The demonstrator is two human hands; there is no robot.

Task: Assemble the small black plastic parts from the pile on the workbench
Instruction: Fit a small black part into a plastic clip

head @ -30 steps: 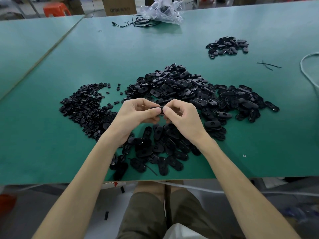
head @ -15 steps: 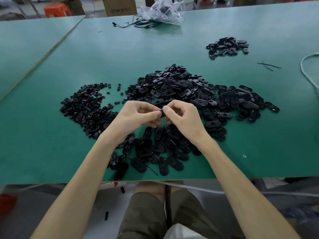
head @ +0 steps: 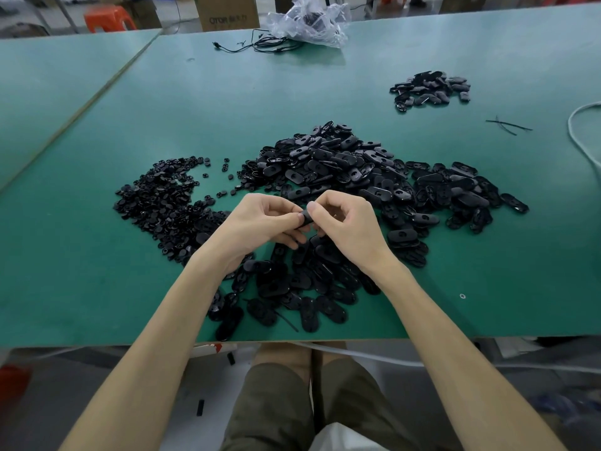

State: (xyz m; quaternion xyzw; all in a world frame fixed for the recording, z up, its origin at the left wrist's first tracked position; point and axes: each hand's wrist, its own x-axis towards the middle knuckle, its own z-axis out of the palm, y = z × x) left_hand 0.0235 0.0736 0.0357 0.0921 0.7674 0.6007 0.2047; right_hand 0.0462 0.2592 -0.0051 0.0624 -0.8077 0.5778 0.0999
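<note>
A small black plastic part (head: 306, 217) is pinched between my left hand (head: 260, 227) and my right hand (head: 348, 227), both held just above the green workbench (head: 97, 271). Thumbs and forefingers of both hands meet on the part, and most of it is hidden by them. A big pile of oval black parts (head: 357, 177) spreads behind and under my hands. To the left lies a pile of smaller round black parts (head: 162, 203).
A small separate heap of black parts (head: 429, 91) sits at the far right. A clear plastic bag (head: 309, 21) and black cables (head: 260, 45) lie at the back edge. A pale cable (head: 582, 138) curves in at the right. Thin black strips (head: 507, 125) lie near it.
Both hands have stayed in place above the pile. The part between the fingertips has turned slightly and now shows a broader face.
</note>
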